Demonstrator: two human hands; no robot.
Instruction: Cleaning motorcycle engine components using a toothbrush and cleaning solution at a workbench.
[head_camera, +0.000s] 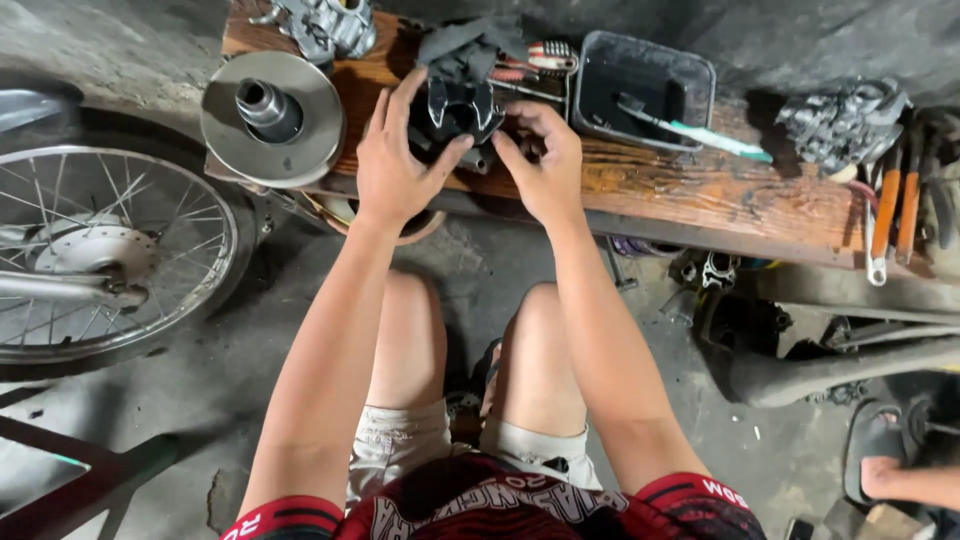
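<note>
Holding a dark metal part (455, 115) between both hands at the near edge of the wooden bench (720, 195), the person has the left hand (395, 160) cupped round its left flank, thumb pressed to the front, while the right hand (545, 160) pinches the right side with fingertips; each grip is closed on the part. It looks like a small clutch or carrier assembly, though grime and shadow make that hard to confirm. Doing this well would seem to call for keeping the piece seated on the wood so it cannot roll, with even pressure from both sides (greasy metal slips easily). A grey rag (470, 45) lies just behind it, a round pulley disc (272, 120) to the left, and a black tray (640, 90) with a toothbrush (715, 135) to the right
</note>
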